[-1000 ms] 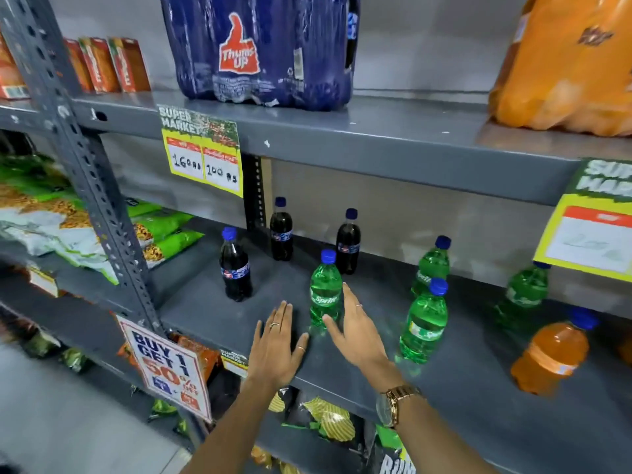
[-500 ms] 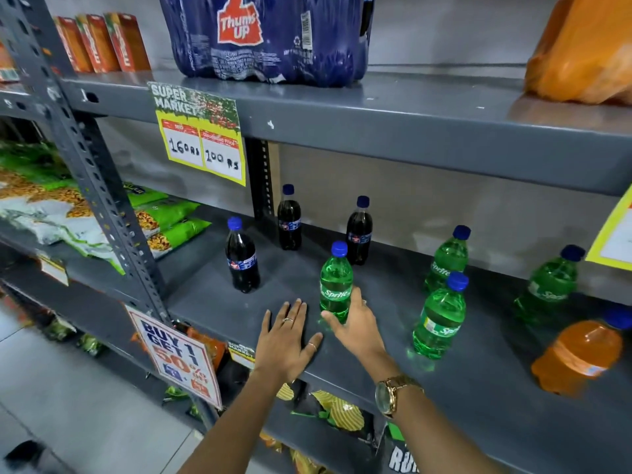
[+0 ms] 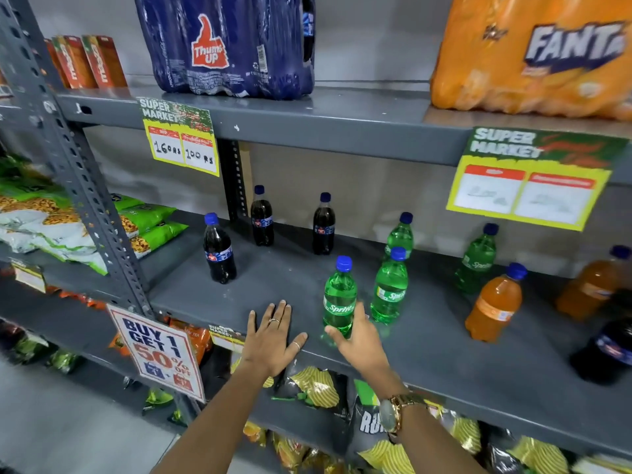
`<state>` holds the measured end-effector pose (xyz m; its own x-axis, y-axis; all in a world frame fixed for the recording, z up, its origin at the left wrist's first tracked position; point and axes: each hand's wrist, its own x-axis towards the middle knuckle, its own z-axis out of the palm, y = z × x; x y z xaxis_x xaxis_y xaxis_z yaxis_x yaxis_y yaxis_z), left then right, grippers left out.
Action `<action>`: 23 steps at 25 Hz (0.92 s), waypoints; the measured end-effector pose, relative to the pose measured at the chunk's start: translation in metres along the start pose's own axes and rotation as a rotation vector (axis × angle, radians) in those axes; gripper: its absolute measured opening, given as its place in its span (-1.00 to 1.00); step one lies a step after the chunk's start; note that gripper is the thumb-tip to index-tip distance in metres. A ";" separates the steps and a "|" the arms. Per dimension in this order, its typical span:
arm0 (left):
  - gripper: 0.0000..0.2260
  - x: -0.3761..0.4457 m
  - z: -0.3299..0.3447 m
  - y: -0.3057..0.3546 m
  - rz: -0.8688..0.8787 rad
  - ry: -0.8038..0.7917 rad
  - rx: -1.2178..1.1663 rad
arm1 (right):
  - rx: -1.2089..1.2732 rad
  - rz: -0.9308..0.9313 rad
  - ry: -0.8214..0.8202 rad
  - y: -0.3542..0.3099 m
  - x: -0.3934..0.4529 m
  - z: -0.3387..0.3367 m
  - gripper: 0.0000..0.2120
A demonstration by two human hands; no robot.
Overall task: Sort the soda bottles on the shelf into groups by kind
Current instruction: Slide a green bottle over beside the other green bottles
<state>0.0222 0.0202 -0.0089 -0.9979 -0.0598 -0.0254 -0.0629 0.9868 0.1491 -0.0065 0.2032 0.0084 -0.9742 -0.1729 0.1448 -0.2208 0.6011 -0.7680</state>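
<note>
On the grey middle shelf [image 3: 273, 289] three dark cola bottles stand at the left and back: [image 3: 219, 249], [image 3: 262, 217], [image 3: 323, 224]. Several green Sprite bottles stand in the middle. My right hand [image 3: 359, 340] holds the front Sprite bottle [image 3: 339, 297] low at its base, thumb on its left and forefinger on its right. It stands close beside a second Sprite bottle [image 3: 390, 287]. Two orange bottles [image 3: 496, 304], [image 3: 591, 285] and another dark bottle [image 3: 608, 350] are at the right. My left hand [image 3: 273, 340] lies flat and open on the shelf's front edge.
The upper shelf carries a blue Thums Up pack [image 3: 225, 46] and an orange Fanta pack [image 3: 533, 56]. Price signs [image 3: 179, 140], [image 3: 526, 179] hang from its edge. A perforated upright post [image 3: 85, 186] and snack bags [image 3: 68, 227] are at the left. Chip bags [image 3: 314, 388] lie below.
My right hand has closed around the front Sprite bottle's base and slid it right, close to the second Sprite bottle. The left hand has stayed flat on the shelf. The view has shifted right.
</note>
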 end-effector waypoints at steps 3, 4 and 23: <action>-0.41 -0.015 0.003 0.022 0.058 -0.029 0.015 | -0.018 0.034 0.043 0.013 -0.030 -0.024 -0.35; -0.43 -0.018 0.004 0.030 0.078 -0.035 0.019 | -0.030 0.050 0.064 0.017 -0.038 -0.032 -0.36; -0.43 -0.038 0.010 0.206 0.434 -0.239 0.015 | 0.039 0.404 0.515 0.120 -0.085 -0.181 -0.53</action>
<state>0.0468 0.2275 0.0125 -0.9003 0.3917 -0.1900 0.3597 0.9151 0.1820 0.0415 0.4313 0.0169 -0.8798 0.4617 0.1129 0.1592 0.5101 -0.8453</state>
